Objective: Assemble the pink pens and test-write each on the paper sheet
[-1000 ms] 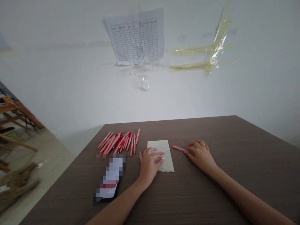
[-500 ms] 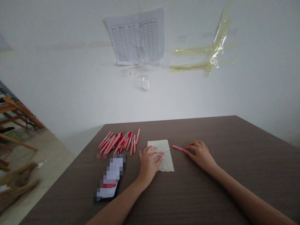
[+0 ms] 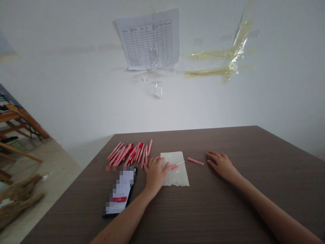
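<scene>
My left hand (image 3: 154,173) lies flat on the brown table (image 3: 228,203), fingers spread, at the left edge of a pale paper sheet (image 3: 177,173). A pink pen part with a thin white refill (image 3: 175,165) lies on the sheet beside my left fingertips. My right hand (image 3: 222,165) rests flat and open on the table, a little right of a separate pink pen barrel (image 3: 195,161), not touching it. Several pink and red pens (image 3: 129,154) lie in a row just beyond my left hand.
A phone (image 3: 119,195) lies face up on the table left of my left forearm. A printed grid sheet (image 3: 148,39) and strips of yellowed tape (image 3: 225,57) hang on the white wall. Wooden furniture (image 3: 15,128) stands on the floor at the far left.
My right hand has let go of the pink barrel and slid right, away from it. My left hand has shifted left, off the paper toward the row of pens.
</scene>
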Available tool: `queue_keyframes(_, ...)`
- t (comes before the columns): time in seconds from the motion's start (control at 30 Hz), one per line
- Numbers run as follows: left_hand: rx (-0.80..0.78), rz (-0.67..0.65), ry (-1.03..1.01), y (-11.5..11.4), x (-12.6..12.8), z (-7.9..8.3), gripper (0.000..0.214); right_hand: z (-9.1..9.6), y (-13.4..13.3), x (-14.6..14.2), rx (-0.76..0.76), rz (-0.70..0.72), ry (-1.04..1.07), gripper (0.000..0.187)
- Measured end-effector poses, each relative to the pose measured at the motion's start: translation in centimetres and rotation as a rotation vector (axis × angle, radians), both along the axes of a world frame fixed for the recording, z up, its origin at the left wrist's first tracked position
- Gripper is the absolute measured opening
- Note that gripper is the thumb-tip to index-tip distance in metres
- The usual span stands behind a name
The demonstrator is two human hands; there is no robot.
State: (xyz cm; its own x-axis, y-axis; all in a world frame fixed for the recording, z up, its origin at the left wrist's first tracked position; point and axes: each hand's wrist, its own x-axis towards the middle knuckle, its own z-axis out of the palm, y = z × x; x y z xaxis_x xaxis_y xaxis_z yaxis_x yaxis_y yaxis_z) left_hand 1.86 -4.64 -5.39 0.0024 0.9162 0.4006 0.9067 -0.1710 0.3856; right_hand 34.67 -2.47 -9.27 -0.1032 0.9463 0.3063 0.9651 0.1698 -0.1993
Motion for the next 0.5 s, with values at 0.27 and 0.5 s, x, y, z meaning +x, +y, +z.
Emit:
queue_keyframes(0.27, 0.043, -0.099, 0.081, -0.13, 0.05, -0.61, 0.021, -0.36, 0.0, 0.12, -0.05, -0.078, -0.07, 0.047)
queue_keyframes(0.5, -0.006, -0.109, 0.072, -0.32, 0.14, -0.43, 0.02, -0.29, -0.11, 0.1, -0.023, -0.064, -0.08, 0.046)
